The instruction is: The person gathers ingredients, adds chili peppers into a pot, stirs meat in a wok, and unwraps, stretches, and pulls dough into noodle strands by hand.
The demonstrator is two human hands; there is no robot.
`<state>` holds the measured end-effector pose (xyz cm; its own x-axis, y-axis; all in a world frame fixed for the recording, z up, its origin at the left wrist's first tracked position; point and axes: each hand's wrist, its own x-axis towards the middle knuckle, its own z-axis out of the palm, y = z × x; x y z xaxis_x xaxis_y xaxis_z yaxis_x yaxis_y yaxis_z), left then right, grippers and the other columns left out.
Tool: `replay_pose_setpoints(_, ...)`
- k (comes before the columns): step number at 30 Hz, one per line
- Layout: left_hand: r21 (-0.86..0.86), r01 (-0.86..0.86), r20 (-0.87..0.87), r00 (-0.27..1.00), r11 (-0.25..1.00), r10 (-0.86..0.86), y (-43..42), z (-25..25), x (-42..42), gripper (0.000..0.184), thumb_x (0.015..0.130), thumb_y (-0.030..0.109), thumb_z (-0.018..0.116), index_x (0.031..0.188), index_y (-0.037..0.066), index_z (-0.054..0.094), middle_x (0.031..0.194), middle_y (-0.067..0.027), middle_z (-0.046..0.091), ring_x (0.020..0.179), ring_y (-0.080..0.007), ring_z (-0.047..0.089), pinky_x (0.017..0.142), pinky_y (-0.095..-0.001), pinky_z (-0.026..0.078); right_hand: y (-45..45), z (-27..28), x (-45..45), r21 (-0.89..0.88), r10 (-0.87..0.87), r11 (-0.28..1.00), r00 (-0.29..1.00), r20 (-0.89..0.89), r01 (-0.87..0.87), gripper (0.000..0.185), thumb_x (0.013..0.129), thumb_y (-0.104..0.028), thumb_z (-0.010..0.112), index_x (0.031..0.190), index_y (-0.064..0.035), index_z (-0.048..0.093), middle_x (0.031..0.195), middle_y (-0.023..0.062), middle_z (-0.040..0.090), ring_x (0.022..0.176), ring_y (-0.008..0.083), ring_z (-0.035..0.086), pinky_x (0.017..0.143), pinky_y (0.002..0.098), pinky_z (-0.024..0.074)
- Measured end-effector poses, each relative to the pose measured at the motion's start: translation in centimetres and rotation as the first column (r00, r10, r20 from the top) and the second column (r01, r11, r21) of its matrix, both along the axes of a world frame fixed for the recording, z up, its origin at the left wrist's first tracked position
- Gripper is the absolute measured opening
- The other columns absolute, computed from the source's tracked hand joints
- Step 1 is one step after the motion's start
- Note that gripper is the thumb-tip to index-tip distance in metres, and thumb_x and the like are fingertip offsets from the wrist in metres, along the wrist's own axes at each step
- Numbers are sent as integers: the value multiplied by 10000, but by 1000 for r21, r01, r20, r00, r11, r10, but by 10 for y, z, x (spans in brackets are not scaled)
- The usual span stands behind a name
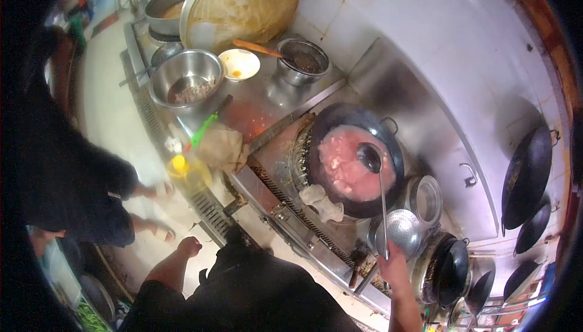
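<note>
My right hand (393,264) grips the long handle of a metal ladle (369,157). The ladle's bowl rests in the pinkish, cloudy liquid of a large black wok (388,134), where pale chunks (341,181) float. Curled and seemingly holding nothing, my left hand (189,247) hangs low in front of the counter edge, away from the wok. A crumpled cloth (322,203) touches the wok's near rim. Between the wok and my right hand sits a perforated strainer (403,232) beside a round metal pot (427,199).
A steel bowl (186,78) with chopped pieces, a white bowl (240,65) and a pot of dark contents (302,62) stand on the counter. A yellow-capped oil bottle (189,174) is near its edge. Another person (79,168) stands left. Woks (527,177) hang at right.
</note>
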<state>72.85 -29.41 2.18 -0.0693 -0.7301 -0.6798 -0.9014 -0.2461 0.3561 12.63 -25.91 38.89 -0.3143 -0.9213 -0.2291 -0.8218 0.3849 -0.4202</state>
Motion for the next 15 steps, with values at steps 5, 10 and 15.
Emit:
replay_pose_setpoints(5, -169, 137, -39, 989, 976, -146, 12, -89, 23, 303, 793, 346, 586, 897, 70, 656, 969, -156, 642, 987, -315, 591, 881, -396, 462, -5, 15, 25, 255, 181, 960, 955, -237, -118, 578, 766, -123, 580, 1313, -105, 397, 962, 282, 608, 841, 456, 597, 774, 506, 477)
replay_pose_setpoints(10, -233, 243, -68, 962, 942, -265, 6, -87, 9, 306, 794, 343, 585, 911, 70, 659, 979, -158, 642, 995, -316, 589, 888, -395, 458, -48, -29, 37, 339, 135, 940, 940, -312, -22, 589, 788, -200, 571, 1334, -124, 363, 906, 270, 623, 842, 432, 610, 764, 512, 476)
replay_pose_setpoints(15, -163, 335, 1, 941, 928, -339, -5, -87, 5, 333, 791, 356, 591, 944, 67, 656, 1008, -171, 640, 1024, -324, 581, 898, -399, 451, -58, -46, 34, 217, 0, 973, 944, -330, 75, 577, 788, -192, 570, 1322, -112, 367, 876, 261, 630, 832, 429, 611, 757, 509, 479)
